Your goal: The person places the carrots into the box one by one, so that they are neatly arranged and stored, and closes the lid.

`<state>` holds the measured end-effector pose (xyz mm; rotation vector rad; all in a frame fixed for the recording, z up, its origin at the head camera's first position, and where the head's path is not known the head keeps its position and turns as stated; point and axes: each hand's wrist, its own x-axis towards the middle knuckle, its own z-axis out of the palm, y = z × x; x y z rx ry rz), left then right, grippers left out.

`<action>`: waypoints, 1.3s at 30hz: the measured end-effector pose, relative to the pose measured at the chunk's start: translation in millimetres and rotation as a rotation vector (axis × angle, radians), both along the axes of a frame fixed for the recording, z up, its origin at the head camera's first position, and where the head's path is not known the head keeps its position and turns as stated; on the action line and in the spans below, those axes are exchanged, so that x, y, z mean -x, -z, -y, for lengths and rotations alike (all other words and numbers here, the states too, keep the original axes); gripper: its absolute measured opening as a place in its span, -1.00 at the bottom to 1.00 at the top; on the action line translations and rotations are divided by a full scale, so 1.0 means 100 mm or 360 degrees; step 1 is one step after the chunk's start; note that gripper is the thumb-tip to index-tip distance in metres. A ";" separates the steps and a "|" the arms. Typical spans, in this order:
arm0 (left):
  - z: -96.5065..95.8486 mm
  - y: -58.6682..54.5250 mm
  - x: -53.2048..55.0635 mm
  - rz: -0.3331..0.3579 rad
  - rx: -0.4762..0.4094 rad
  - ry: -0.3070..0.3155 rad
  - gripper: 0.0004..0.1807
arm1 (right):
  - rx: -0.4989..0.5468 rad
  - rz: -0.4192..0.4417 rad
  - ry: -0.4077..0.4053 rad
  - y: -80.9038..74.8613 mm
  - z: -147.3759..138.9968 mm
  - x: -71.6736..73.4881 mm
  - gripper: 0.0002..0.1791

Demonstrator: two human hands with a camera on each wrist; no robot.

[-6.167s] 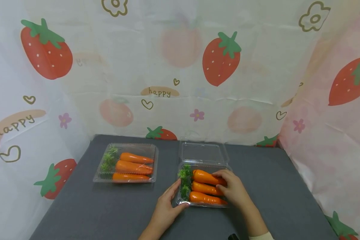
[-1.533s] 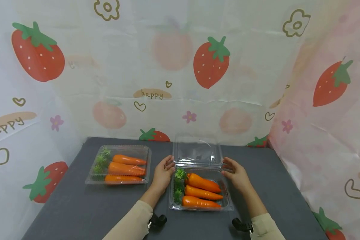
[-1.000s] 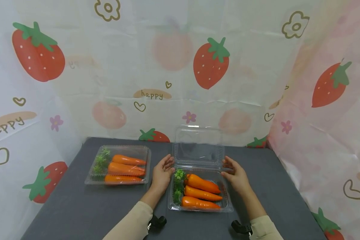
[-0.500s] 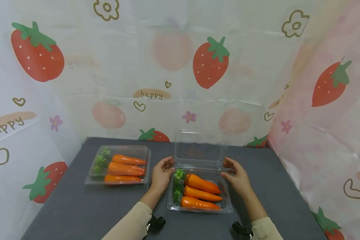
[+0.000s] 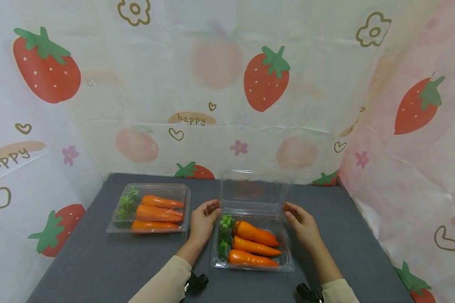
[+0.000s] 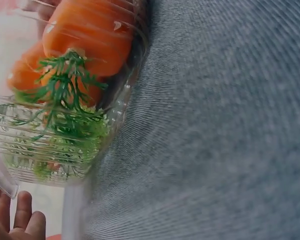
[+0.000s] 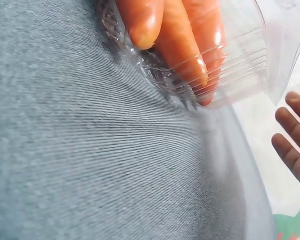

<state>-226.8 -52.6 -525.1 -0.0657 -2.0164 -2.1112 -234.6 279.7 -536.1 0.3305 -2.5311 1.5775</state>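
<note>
A clear plastic clamshell box (image 5: 253, 268) lies on the grey cloth with its hinged lid (image 5: 252, 202) raised at the back. Three orange carrots (image 5: 255, 245) lie in it side by side, their green tops (image 5: 224, 244) along the left end. My left hand (image 5: 201, 225) is beside the lid's left edge, fingertips right at it; in the left wrist view its fingers (image 6: 23, 210) are extended below the lid's corner. On the opposite side my right hand (image 5: 305, 227) has its fingertips at the lid's right edge. The right wrist view shows its fingers (image 7: 290, 127) spread, nothing gripped.
A second clear box (image 5: 189, 210), closed, with three carrots (image 5: 161, 213) and greens, stands to the left. Grey cloth (image 5: 148, 269) covers the table, and a strawberry-print curtain (image 5: 197, 84) encloses its back and sides.
Both hands have left the box's tray for the sides of the lid. The lid, earlier laid back, is raised and now tilts forward. My right hand has shifted slightly right and down.
</note>
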 end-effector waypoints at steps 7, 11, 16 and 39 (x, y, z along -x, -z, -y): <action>0.02 0.35 0.18 -0.0022 0.0016 0.0075 -0.60 | 0.0066 -0.0068 -0.0039 0.02 -0.02 -0.10 -0.43; 0.03 0.35 0.17 -0.0081 0.0099 0.0150 -0.52 | -0.0016 -0.0192 -0.0062 0.12 -0.07 -0.10 -0.34; 0.03 0.32 0.13 -0.0100 0.0218 0.0081 -0.60 | -0.0119 -0.0275 -0.0034 0.17 -0.08 -0.13 -0.34; 0.27 0.09 -0.14 -0.0025 0.0757 0.0255 -0.37 | 0.0082 -0.0403 -0.0193 0.10 -0.15 -0.37 -0.26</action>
